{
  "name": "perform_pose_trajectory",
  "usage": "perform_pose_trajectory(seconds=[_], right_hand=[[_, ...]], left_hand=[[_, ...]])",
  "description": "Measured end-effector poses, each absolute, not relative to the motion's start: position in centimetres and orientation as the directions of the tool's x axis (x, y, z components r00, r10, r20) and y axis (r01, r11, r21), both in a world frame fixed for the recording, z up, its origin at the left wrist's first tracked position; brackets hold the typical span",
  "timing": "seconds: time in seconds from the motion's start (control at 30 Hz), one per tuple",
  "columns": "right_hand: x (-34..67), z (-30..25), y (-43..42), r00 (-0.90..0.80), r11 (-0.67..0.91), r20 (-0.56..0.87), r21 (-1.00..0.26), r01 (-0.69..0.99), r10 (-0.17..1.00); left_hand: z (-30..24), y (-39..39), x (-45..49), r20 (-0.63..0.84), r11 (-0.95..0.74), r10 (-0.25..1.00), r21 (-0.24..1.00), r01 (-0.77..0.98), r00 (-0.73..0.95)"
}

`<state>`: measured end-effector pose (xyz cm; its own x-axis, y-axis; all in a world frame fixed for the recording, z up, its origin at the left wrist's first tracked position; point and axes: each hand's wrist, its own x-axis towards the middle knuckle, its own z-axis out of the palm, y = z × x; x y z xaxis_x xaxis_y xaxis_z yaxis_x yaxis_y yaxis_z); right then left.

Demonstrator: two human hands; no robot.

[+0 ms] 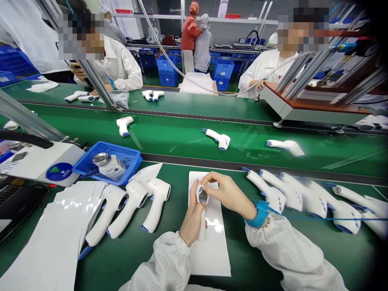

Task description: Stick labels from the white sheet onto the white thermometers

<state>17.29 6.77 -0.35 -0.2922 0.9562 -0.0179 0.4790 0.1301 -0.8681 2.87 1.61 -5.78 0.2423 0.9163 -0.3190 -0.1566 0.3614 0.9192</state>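
Observation:
My left hand (191, 221) is wrapped round a white infrared thermometer (202, 195), its handle pointing down toward me and its small dark display facing up. My right hand (228, 190) wears a blue wrist strap (257, 214). Its thumb and fingertips are closed on the thermometer's head, at the display's rim; whether a thin film is between them cannot be made out. Beneath both hands lies a glossy white sheet (212, 258). More thermometers lie close by: three on the left, with one white thermometer (157, 204) nearest, and a row of several white-and-blue thermometers (269, 194) on the right.
A blue tray (135, 161) holds a metal-capped bottle (110, 165). White sheets (51, 238) are stacked at left, beside a white machine (42, 161). A green conveyor belt (172, 135) crosses ahead with several thermometers. Co-workers sit opposite; a blue cord (303, 218) runs rightward from my strap.

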Motion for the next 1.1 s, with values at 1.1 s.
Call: perform_pose_trajectory(seconds=[1.1], right_hand=[[14.5,-2.4,3.4,-0.272,-0.112,-0.094,-0.992,-0.051,0.958]], left_hand=[[-3.9,1.3,2.9,-0.234,0.271,0.961,0.905,-0.328,0.149]])
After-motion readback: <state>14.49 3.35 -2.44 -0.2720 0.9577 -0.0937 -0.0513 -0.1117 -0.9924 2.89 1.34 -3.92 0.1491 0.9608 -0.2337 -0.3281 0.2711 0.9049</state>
